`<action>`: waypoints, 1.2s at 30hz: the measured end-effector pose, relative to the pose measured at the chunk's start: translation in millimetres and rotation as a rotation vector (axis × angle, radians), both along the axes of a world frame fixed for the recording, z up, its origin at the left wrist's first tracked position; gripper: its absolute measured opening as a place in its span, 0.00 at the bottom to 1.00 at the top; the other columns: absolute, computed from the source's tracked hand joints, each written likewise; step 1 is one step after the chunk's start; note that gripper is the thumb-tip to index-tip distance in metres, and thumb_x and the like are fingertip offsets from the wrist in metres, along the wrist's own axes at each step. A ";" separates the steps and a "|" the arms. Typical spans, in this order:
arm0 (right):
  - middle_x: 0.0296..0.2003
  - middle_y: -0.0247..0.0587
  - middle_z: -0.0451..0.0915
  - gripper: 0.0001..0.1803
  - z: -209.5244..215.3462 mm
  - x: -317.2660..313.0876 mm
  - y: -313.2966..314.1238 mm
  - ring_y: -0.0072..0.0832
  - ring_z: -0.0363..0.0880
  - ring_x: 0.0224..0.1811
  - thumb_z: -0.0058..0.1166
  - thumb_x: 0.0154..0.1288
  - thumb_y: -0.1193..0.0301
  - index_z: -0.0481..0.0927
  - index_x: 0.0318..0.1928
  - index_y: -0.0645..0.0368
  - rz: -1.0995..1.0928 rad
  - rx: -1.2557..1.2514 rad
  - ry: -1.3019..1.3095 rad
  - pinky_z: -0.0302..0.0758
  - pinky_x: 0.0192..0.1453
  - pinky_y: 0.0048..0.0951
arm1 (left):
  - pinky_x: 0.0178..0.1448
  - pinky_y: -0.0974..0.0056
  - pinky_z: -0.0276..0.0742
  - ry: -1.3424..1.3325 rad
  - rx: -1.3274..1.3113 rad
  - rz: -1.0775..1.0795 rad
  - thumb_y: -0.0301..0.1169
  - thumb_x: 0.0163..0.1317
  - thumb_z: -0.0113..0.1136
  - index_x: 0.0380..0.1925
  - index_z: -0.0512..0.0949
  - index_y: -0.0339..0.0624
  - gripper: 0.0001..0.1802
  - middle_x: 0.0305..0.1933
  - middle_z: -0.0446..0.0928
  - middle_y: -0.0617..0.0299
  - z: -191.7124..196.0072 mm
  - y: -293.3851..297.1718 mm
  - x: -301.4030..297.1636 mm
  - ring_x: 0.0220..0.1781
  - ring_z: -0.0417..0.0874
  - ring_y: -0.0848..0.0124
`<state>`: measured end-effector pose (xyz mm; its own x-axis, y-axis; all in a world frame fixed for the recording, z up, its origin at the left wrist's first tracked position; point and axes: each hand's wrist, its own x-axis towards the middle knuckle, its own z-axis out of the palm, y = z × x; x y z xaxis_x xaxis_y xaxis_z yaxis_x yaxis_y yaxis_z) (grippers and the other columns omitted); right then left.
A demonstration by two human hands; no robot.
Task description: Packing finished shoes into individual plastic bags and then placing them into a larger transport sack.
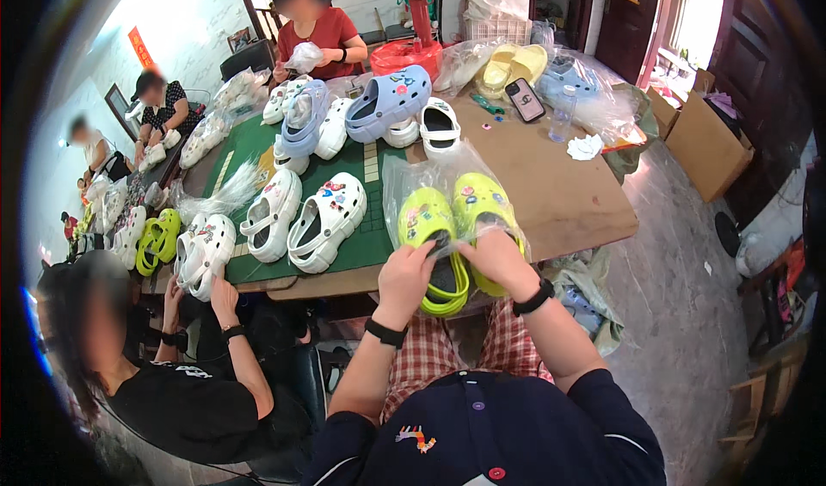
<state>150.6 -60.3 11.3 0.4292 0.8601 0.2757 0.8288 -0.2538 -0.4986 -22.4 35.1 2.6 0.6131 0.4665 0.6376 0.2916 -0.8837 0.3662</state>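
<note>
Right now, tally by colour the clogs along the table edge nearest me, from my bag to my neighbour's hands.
Lime green clogs: 2, in the clear bag gripped by my left hand and right hand
White clogs: 4, two on the green mat, two at the neighbour's hands
Total: 6

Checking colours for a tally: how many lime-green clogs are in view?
4. Two lime-green clogs with charms sit in the clear plastic bag at the table's near edge: one under the left hand, one under the right hand. Two more lie far left. Others may be hidden.
</note>
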 end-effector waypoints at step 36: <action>0.26 0.51 0.79 0.16 -29.1 -2.2 -146.4 0.48 0.79 0.32 0.53 0.65 0.60 0.77 0.32 0.63 -0.293 -0.067 0.379 0.73 0.35 0.43 | 0.43 0.56 0.76 0.155 -0.250 -0.667 0.29 0.55 0.62 0.45 0.76 0.38 0.17 0.48 0.76 0.49 -29.0 -96.9 32.2 0.44 0.79 0.54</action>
